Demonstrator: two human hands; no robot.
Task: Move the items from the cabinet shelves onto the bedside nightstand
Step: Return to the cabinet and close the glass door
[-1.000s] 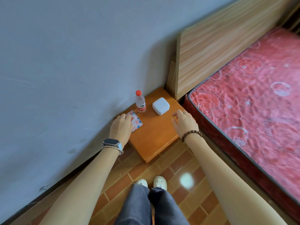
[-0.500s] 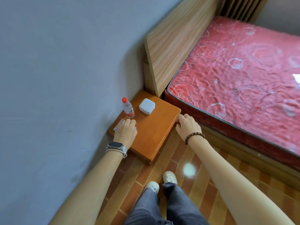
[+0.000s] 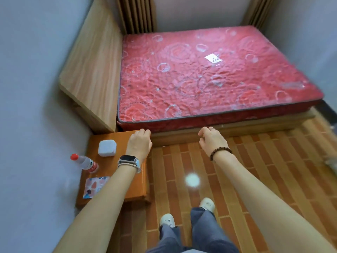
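Both our hands (image 3: 140, 143) (image 3: 212, 141) left the card (image 3: 95, 186) at seven o'clock; grips loose, empty. Thin, light; lift it by an edge.

Glossy wood nightstand (image 3: 135, 187); clear plastic bottle (image 3: 85, 163) (red cap); quilted cloth mattress (image 3: 209, 73).

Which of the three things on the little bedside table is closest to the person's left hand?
The white box, just beside the left hand. The bottle and the patterned card sit farther toward the wall.
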